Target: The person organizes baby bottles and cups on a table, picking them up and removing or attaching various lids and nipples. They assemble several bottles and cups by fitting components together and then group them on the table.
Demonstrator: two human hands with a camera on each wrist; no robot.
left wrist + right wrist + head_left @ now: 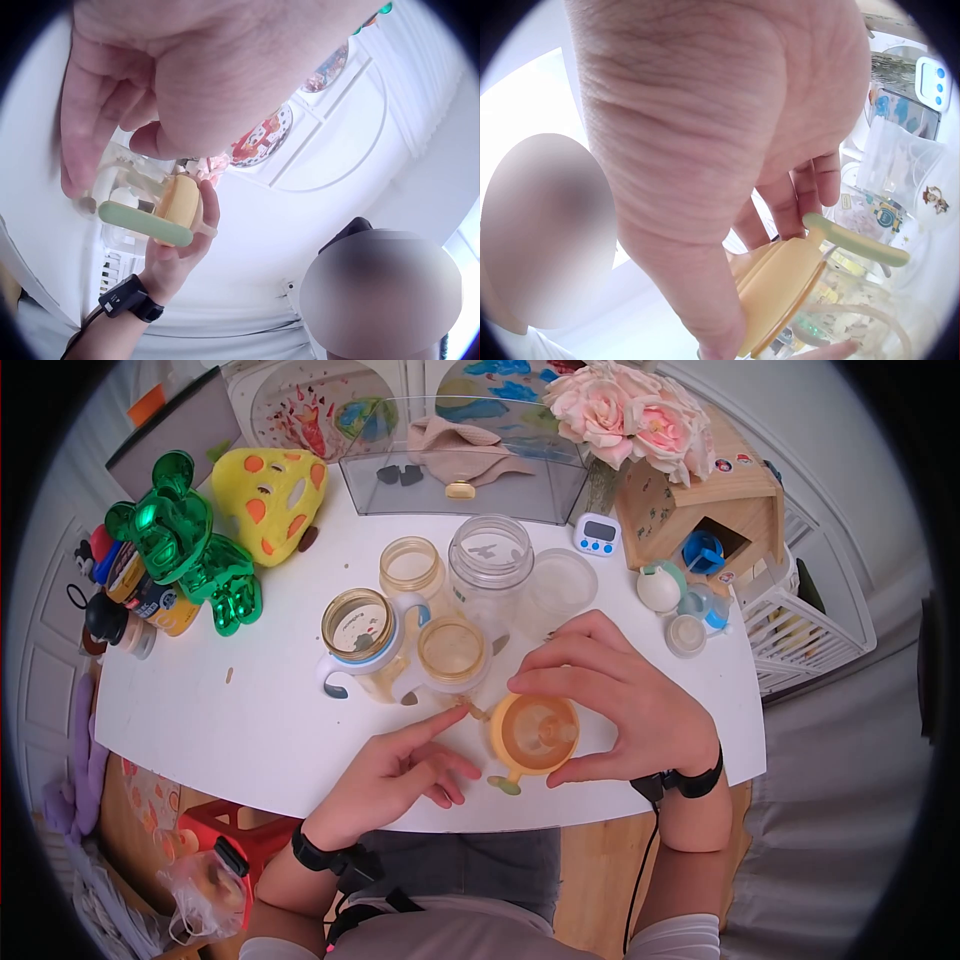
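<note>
My right hand (625, 690) grips a yellow-orange bottle collar (503, 732) by its sides, thumb below and fingers above. Its open end faces up in the head view, with a clear part inside and side handles, one with a green grip (859, 241). My left hand (400, 765) holds nothing; its index finger reaches toward the collar, with the tip right at one handle, while the other fingers bend loosely. Just beyond stand open bottles: one with a gold rim (452, 650) and another with white-and-blue handles (360, 628).
Behind these stand another gold-rimmed bottle (412, 565) and a wide clear bottle (491, 560) beside a translucent lid (562, 582). A white timer (597, 535), a wooden house (700, 500) and small bottle parts (686, 636) lie right. A green bear figure (180, 550) stands left.
</note>
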